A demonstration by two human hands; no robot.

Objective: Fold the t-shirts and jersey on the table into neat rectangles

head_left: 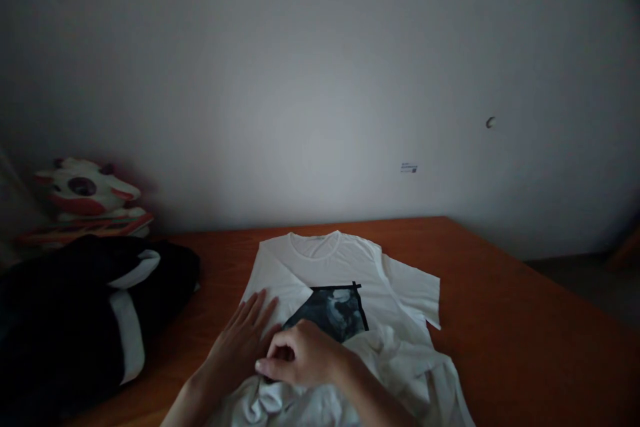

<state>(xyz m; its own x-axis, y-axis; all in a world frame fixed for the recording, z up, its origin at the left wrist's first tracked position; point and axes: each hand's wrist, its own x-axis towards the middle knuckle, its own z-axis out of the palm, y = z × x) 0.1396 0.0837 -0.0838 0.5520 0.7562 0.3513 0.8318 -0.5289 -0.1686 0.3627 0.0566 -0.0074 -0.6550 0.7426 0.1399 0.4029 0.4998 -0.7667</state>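
Observation:
A white T-shirt (345, 257) lies spread on the wooden surface, neckline toward the wall. On its front is a dark picture print (335, 310). The sleeve on the left is folded inward over the body, covering a corner of the print; the right sleeve (417, 283) sticks out flat. My left hand (245, 330) rests open on the folded side, fingers stretched out. Just right of it, my right hand (300, 353) is curled over the shirt, thumb and forefinger forming a loop. Whatever its fingertips hold is hidden. Nearer to me the lower part of the shirt is bunched and wrinkled.
Black clothing with white bands (65, 320) is heaped at the left. Behind it a cow-like toy (93, 190) sits against the wall (320, 93). The orange-brown wooden surface (500, 333) extends right, its edge slanting down toward a darker floor.

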